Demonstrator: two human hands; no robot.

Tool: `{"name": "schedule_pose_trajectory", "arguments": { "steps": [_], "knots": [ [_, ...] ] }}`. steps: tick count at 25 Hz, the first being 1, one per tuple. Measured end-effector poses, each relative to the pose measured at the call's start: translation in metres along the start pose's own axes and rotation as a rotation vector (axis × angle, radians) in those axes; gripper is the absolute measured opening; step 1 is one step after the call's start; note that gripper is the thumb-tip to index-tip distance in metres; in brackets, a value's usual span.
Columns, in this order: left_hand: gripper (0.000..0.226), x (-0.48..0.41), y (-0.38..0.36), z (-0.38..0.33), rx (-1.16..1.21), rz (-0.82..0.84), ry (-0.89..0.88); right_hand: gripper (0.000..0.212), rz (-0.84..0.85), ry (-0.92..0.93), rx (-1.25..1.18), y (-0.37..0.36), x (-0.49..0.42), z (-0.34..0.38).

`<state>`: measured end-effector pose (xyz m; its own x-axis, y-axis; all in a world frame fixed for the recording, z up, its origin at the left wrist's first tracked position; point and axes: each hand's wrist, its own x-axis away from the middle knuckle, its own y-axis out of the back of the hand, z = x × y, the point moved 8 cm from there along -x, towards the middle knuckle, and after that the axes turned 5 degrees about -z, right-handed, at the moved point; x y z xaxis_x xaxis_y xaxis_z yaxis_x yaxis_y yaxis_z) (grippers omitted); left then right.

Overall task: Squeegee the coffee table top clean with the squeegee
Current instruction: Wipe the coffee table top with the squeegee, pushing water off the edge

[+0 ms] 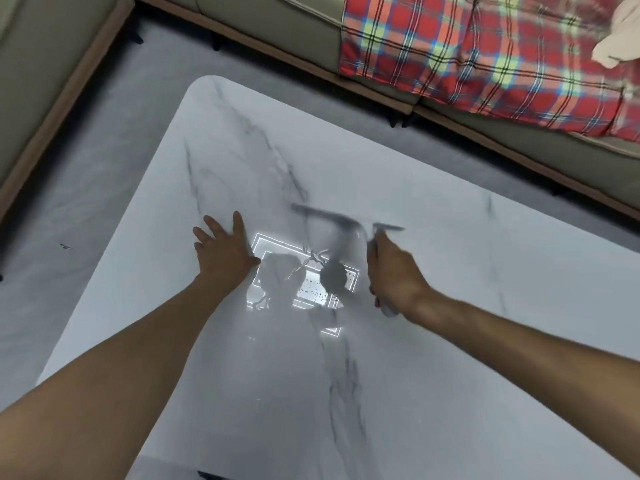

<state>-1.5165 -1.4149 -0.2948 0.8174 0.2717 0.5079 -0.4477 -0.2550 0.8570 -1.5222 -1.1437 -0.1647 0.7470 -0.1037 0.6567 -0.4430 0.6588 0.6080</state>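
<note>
A person is leaning over the coffee table (433, 341), a white top with grey marble lines and rounded corners. The left hand (223, 252) is lying flat on the top, palm down, fingers stretched out and a little spread. I think it is resting there to hold the person steady while they are reaching across, and maybe to keep the table from sliding. The right hand (394, 271) is closing into a fist around the handle of the squeegee (346, 223), with the fingers curled tight together around it. A pale end of the handle is sticking out below the hand. The squeegee is near the middle of the table, just beyond the right hand and a bit toward the left hand. Its long thin blade is showing as a grey smear, so it is very blurry, and I cannot tell if the blade is touching the top or hanging just over it. The blur is making me think the hand is swinging it fast. A firm fist is a good way to push a blade down hard. A bright ceiling light is shining back off the glossy top between the two hands. Behind the table a sofa (277, 32) is standing, with a red plaid blanket (485, 53) draped over it.
</note>
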Motion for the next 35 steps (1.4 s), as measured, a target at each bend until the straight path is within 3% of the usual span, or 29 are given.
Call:
{"name": "schedule_pose_trajectory", "arguments": {
  "steps": [2,4,6,8,13,15,20,23,25,30,35],
  "knots": [
    [0.111,0.004,0.004,0.020,0.012,-0.064,0.054,0.011,-0.112,-0.021,-0.143,0.013,-0.041,0.036],
    [0.119,0.014,-0.003,0.052,0.009,-0.080,0.166,0.015,-0.153,-0.039,-0.219,0.009,-0.087,0.075],
    [0.122,0.023,-0.019,0.078,0.008,-0.047,0.241,0.042,-0.178,0.001,-0.109,-0.009,-0.119,0.103],
    [0.122,0.019,-0.029,0.089,-0.005,-0.031,0.243,0.056,-0.206,0.079,0.082,-0.036,-0.128,0.121],
    [0.122,0.014,-0.029,0.085,0.000,-0.016,0.213,0.042,-0.079,0.422,0.346,-0.090,-0.077,0.113],
    [0.122,0.014,-0.029,0.087,0.013,-0.004,0.227,0.049,-0.020,0.478,0.449,-0.086,-0.046,0.078],
    [0.124,0.015,-0.024,0.083,0.001,-0.001,0.229,0.049,0.061,0.359,0.681,-0.017,-0.001,-0.012],
    [0.125,0.015,-0.024,0.083,0.029,0.010,0.239,0.042,-0.051,0.398,0.694,0.023,-0.007,0.001],
    [0.126,0.014,-0.023,0.083,0.040,0.012,0.236,0.037,-0.132,0.416,0.560,0.034,-0.027,0.032],
    [0.125,0.014,-0.026,0.085,0.037,0.009,0.230,0.019,-0.188,0.150,0.210,0.018,-0.080,0.044],
    [0.121,0.022,-0.022,0.088,0.107,0.015,0.234,0.041,-0.115,0.246,0.407,-0.026,0.000,-0.029]
  ]
}}
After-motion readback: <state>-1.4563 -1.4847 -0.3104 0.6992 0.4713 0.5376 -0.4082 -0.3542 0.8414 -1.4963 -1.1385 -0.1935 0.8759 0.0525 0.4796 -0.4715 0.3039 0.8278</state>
